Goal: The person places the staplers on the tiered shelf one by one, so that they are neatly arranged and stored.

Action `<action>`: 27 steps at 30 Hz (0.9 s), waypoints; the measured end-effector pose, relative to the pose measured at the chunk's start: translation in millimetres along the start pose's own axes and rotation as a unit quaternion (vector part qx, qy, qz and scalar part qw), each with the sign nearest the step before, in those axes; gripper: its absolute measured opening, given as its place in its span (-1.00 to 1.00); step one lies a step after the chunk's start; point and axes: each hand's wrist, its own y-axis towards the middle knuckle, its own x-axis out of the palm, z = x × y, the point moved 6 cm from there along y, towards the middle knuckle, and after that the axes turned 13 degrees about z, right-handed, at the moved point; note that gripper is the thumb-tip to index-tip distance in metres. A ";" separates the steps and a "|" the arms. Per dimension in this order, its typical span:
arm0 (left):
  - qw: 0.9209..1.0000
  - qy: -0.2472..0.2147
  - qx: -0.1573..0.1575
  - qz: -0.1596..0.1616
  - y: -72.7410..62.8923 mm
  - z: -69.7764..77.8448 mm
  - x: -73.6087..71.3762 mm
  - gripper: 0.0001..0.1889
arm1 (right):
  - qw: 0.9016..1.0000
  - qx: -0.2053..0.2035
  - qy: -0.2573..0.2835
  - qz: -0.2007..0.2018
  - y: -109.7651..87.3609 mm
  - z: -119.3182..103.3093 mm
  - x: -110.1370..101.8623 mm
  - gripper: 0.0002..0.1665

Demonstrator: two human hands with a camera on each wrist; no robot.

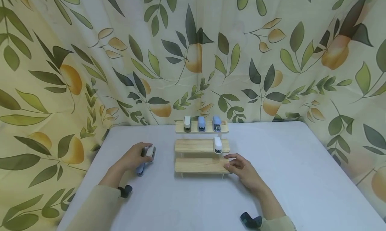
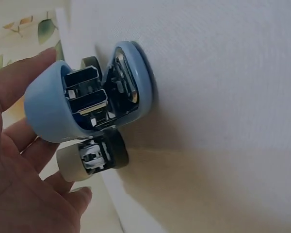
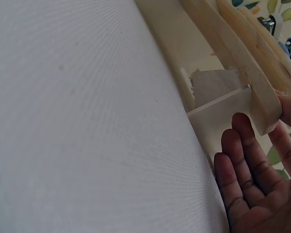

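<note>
At the left of the table my left hand has its thumb and index finger around a small white stapler. A light blue stapler stands just below that hand; the left wrist view shows its open front close up. Beside it is a grey-beige stapler with a dark base, near my fingers. My right hand pinches the right end of the lowest board of a three-tier wooden shelf. In the right wrist view three fingers extend below this board, by its clear support.
On the top tier stand a white stapler and two blue staplers. Another white stapler sits at the right of the middle tier. The white table ends at a curtain with a fruit and leaf print.
</note>
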 end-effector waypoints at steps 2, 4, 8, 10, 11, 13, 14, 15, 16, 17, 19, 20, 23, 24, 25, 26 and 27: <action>1.000 0.006 0.000 -0.002 0.6 -1.2 -0.1 -0.31 | 1.000 -0.001 0.002 0.000 -0.1 -0.1 0.6 -0.40; 1.000 0.013 -0.004 -0.005 1.3 -2.9 -0.1 -0.30 | 1.000 -0.002 0.006 0.001 -0.2 -0.2 1.1 -0.42; 0.999 0.028 -0.017 -0.016 2.3 -5.6 -0.4 -0.28 | 1.000 -0.005 0.009 0.001 -0.6 -0.5 1.7 -0.45; 0.999 0.033 -0.018 -0.020 3.0 -6.3 -0.2 -0.27 | 1.000 -0.006 0.009 0.001 -0.5 -0.1 1.6 -0.45; 0.999 0.036 -0.017 -0.023 3.4 -6.8 0.0 -0.27 | 1.000 -0.005 0.009 0.002 -0.4 0.2 1.5 -0.45; 0.999 0.040 -0.014 -0.027 4.3 -7.7 0.1 -0.26 | 1.000 -0.007 0.007 0.002 -0.2 0.6 1.0 -0.44; 0.999 0.043 -0.012 -0.028 4.8 -8.2 0.2 -0.26 | 1.000 -0.007 0.006 0.002 -0.1 0.8 1.0 -0.44; 0.999 0.044 -0.009 -0.029 5.3 -8.4 0.2 -0.25 | 1.000 -0.007 0.006 0.002 -0.1 0.9 0.9 -0.44; 0.998 0.046 -0.007 -0.030 5.8 -8.7 0.3 -0.24 | 1.000 -0.008 0.005 0.003 0.0 1.0 0.8 -0.44; 0.998 0.049 -0.004 -0.030 6.3 -8.8 0.5 -0.22 | 1.000 -0.009 0.005 0.003 0.1 1.2 0.6 -0.44; 0.998 0.051 0.002 -0.030 7.2 -8.6 0.8 -0.20 | 1.000 -0.011 0.007 0.002 0.1 1.3 0.4 -0.44; 0.998 0.052 0.006 -0.029 7.5 -8.5 0.9 -0.19 | 1.000 -0.011 0.007 0.001 0.1 1.6 0.6 -0.44; 0.998 0.048 0.013 -0.025 8.0 -8.3 0.9 -0.20 | 1.000 -0.013 0.006 0.000 -0.1 2.1 0.4 -0.44; 0.999 0.046 0.015 -0.022 8.1 -8.3 0.7 -0.21 | 1.000 -0.013 0.006 -0.001 -0.2 2.2 0.4 -0.44; 0.999 0.043 0.017 -0.020 8.1 -8.2 0.5 -0.22 | 1.000 -0.013 0.006 -0.001 -0.4 2.2 0.4 -0.44; 0.999 0.042 0.019 -0.018 8.2 -8.3 0.3 -0.24 | 1.000 -0.014 0.005 -0.002 -0.5 2.1 0.4 -0.44; 0.999 0.041 0.021 -0.015 8.5 -8.3 0.1 -0.24 | 1.000 -0.013 0.006 -0.001 -0.7 1.9 0.4 -0.44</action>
